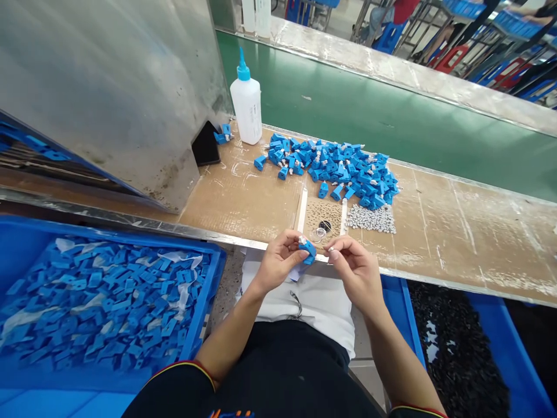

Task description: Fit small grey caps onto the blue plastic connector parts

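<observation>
My left hand [278, 261] is shut on a blue plastic part [307, 251] with a small white piece at its top corner. The fingertips of my right hand [354, 273] pinch close against that part, and I cannot see whether they hold anything. Just beyond my hands lies a sheet of small dark pieces [322, 215] between white strips, with a clear round disc [317, 234] on it. A heap of grey-white small pieces [371, 218] lies to its right. Behind them spreads a large pile of assembled blue parts [335, 171].
A blue crate of flat blue parts [217, 255] sits low at left, and a crate of black pieces [407, 313] at right. A white glue bottle with a blue nozzle [246, 104] stands on the worn bench [456, 232]. Beyond runs a green conveyor belt [348, 98].
</observation>
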The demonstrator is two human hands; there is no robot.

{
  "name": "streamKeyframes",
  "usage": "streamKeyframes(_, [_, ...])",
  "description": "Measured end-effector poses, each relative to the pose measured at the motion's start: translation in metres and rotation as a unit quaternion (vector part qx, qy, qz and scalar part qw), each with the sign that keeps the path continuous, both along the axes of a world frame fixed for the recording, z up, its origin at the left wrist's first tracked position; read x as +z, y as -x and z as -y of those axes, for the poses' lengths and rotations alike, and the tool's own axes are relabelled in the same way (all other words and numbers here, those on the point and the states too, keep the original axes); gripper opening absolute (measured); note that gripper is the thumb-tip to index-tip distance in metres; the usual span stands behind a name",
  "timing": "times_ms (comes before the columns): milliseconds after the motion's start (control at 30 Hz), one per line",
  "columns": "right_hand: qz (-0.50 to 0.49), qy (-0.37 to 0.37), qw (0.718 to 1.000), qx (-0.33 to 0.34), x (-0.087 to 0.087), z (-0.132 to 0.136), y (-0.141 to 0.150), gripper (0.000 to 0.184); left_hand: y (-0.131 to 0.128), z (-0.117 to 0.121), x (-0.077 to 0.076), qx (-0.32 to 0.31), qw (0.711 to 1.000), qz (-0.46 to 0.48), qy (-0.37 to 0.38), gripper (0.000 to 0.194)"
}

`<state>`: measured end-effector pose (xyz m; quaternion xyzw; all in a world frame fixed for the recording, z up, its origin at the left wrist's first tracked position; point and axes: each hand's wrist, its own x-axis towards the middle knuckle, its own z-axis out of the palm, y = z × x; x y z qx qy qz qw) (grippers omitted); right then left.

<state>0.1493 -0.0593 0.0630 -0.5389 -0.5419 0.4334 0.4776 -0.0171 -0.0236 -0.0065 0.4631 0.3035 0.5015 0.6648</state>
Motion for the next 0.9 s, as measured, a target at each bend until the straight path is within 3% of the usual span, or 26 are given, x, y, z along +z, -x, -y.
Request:
streamKeyframes(200, [0.209,-0.110,0.972,0.008,0.000,-0.001,-0.003,0.015,-0.002,0.002,0.003,0.011,1.000,0.013,-0.007,0.037])
streamKeyframes(367, [0.421,-0.134,0.897,0.033,-0.011,-0.025,-0.030,0.015,0.010,-0.010,-0.007,0.054,0.998,-0.007,0.011,0.036])
streamKeyframes(567, [0.617,-0.074,0.774,0.124,-0.013,-0.046,-0.035,0.018,0.018,-0.014,-0.019,0.058,0.998,-0.016,0.024,0.037])
streamKeyframes(900, [0.718,0.042,0.669,0.187,0.013,-0.059,-0.013,0.024,0.019,-0.015,-0.020,0.045,0.998,-0.016,0.034,0.037])
